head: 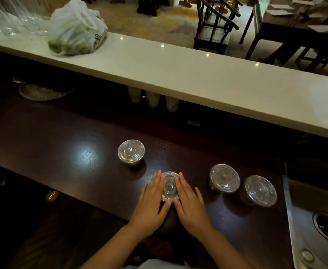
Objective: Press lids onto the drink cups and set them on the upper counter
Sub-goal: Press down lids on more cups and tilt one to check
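A long white upper counter point(178, 74) ran across the scene from upper left to right, raised above and behind a dark wood worktop point(62, 136) that carried the drinks. At the far right of the worktop a steel sink point(314, 220) sat with its round drain showing. On the upper counter's left end lay a white plastic bag point(75, 28) with something green inside, and beside it some clear glassware point(23, 18), blurred. The stretch of upper counter directly behind the cups was bare. Under its overhang stood pale stacked cups point(153, 100), and further left a clear patterned glass dish point(40, 92) rested in shadow.

Four drink cups stood on the worktop. A lidded cup point(131, 151) was left of centre, toward the back. Two more lidded cups, one point(224, 178) and another point(260, 190), stood just beside each other near the sink, both with brown drink visible below the lids. The fourth cup's clear lid point(170, 186) lay between the two hands near the front edge. The left hand point(152, 200) and right hand point(190, 200) were flat, fingers extended and together, pressing down on opposite edges of that lid, gripping nothing.
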The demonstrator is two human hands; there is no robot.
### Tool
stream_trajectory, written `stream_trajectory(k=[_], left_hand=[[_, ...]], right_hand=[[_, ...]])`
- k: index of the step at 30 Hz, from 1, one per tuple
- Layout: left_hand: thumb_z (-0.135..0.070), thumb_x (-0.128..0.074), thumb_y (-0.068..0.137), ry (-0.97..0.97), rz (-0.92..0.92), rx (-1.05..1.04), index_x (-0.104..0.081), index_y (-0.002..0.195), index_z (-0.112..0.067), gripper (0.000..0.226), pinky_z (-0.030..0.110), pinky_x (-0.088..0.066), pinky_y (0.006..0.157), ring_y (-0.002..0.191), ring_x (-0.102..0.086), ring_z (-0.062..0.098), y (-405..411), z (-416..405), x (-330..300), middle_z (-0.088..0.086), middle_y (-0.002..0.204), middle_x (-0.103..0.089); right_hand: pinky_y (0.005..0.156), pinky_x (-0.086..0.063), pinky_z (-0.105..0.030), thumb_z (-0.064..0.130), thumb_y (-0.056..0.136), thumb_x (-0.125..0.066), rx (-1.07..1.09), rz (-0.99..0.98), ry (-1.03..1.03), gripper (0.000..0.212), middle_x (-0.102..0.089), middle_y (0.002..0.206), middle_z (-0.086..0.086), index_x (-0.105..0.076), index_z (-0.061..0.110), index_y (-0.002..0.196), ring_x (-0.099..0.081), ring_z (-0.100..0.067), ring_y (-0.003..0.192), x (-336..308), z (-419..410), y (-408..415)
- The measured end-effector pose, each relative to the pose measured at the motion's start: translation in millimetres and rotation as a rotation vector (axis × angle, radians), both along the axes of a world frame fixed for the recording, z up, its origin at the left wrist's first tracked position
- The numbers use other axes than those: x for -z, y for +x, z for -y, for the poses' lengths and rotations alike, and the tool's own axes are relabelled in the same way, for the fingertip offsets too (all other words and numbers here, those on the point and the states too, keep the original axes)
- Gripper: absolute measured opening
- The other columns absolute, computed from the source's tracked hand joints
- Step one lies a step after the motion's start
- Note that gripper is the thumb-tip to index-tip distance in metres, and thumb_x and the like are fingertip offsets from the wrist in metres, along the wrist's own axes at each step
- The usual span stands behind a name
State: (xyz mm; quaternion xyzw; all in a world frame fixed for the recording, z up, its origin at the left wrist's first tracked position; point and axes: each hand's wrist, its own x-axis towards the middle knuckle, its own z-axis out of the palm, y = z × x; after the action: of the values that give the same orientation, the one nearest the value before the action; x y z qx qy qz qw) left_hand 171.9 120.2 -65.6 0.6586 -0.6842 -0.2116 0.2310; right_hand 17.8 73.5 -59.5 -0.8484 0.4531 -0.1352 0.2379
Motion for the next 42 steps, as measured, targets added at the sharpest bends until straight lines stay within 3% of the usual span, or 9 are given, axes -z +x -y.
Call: stream_trajectory(k=[3, 8, 12, 19, 23, 28, 34, 38, 42], left_hand=[[-0.044, -0.051, 0.075, -0.005, -0.268, -0.123, -0.001, 0.144, -0.027, 0.087, 0.027, -0.008, 0.114, 0.142, -0.004, 0.006, 2, -8, 9, -0.007, 0.155, -0.004], [-0.013, -0.071, 0.074, 0.091, -0.53, -0.278, -0.029, 0.134, -0.037, 0.077, 0.009, -0.035, 0.097, 0.122, -0.047, 0.004, -2, -1, 17, -0.011, 0.131, -0.05], [-0.013, -0.077, 0.07, 0.083, -0.56, -0.364, -0.055, 0.105, -0.034, 0.046, 0.001, -0.041, 0.076, 0.095, -0.06, -0.002, -8, 9, 6, -0.022, 0.096, -0.063], [-0.01, -0.075, 0.074, 0.105, -0.684, -0.428, -0.063, 0.104, -0.024, 0.035, 0.004, -0.044, 0.076, 0.094, -0.063, -0.002, -10, 12, -2, -0.009, 0.098, -0.069], [0.004, -0.065, 0.08, 0.059, -0.883, -0.507, -0.055, 0.113, -0.019, 0.041, 0.008, -0.046, 0.083, 0.102, -0.059, -0.003, -12, 15, -14, -0.003, 0.11, -0.063], [-0.002, -0.047, 0.093, 0.033, -0.948, -0.535, -0.035, 0.138, -0.008, 0.047, 0.001, -0.036, 0.086, 0.123, -0.039, 0.01, -16, 16, -36, 0.001, 0.132, -0.044], [-0.018, -0.036, 0.096, -0.206, -0.6, -0.243, -0.021, 0.143, -0.011, 0.05, 0.003, -0.012, 0.106, 0.139, -0.011, -0.003, -10, 12, -58, -0.006, 0.153, -0.015], [-0.023, -0.032, 0.092, -0.333, -0.203, 0.038, -0.027, 0.142, -0.008, 0.053, 0.03, -0.012, 0.117, 0.143, -0.012, 0.014, 17, 20, -75, 0.003, 0.152, -0.024], [-0.024, -0.034, 0.092, -0.346, 0.131, 0.288, -0.036, 0.139, -0.012, 0.049, 0.035, -0.016, 0.115, 0.14, -0.021, 0.012, 49, 36, -98, 0.001, 0.148, -0.033]], right_hand=[[0.109, -0.02, -0.039, 0.039, 0.085, -0.042, 0.027, 0.063, -0.111, 0.067, -0.023, 0.153, -0.002, -0.016, 0.03, 0.147, -0.018, -0.01, 0.139, 0, -3, -5], [0.104, -0.028, -0.041, 0.021, 0.073, -0.06, -0.065, 0.066, -0.479, 0.037, -0.063, 0.114, -0.005, -0.058, 0.019, 0.11, -0.047, -0.018, 0.116, 6, 2, -9], [0.096, -0.036, -0.036, 0.013, 0.081, -0.056, -0.139, 0.09, -0.591, 0.014, -0.066, 0.092, 0.0, -0.067, 0.014, 0.089, -0.059, -0.017, 0.09, 0, 9, -6], [0.094, -0.038, -0.037, 0.016, 0.085, -0.058, -0.223, 0.122, -0.594, 0.01, -0.063, 0.082, 0.0, -0.067, 0.012, 0.083, -0.057, -0.016, 0.078, -24, 32, -2], [0.082, -0.041, -0.025, 0.022, 0.082, -0.057, -0.084, 0.228, -0.361, 0.015, -0.061, 0.081, 0.0, -0.067, 0.012, 0.087, -0.056, -0.015, 0.078, -43, 44, 3], [0.067, -0.041, -0.005, 0.004, 0.076, -0.072, 0.389, 0.516, -0.011, 0.013, -0.063, 0.081, 0.001, -0.07, 0.013, 0.085, -0.057, 0.003, 0.071, -51, 55, 12], [0.064, -0.054, -0.024, 0.002, 0.088, -0.058, 0.781, 1.125, 0.759, 0.006, -0.065, 0.077, -0.005, -0.063, 0.005, 0.091, -0.062, -0.016, 0.076, -51, 49, 24], [0.063, -0.058, -0.033, 0.001, 0.089, -0.052, 0.803, 1.42, 1.145, 0.009, -0.069, 0.08, -0.014, -0.06, 0.0, 0.094, -0.066, -0.023, 0.078, -49, 39, 33], [0.056, -0.059, -0.036, 0.001, 0.088, -0.051, 0.83, 1.548, 1.364, 0.009, -0.072, 0.074, -0.016, -0.059, 0.001, 0.091, -0.071, -0.025, 0.067, -45, 30, 42]])
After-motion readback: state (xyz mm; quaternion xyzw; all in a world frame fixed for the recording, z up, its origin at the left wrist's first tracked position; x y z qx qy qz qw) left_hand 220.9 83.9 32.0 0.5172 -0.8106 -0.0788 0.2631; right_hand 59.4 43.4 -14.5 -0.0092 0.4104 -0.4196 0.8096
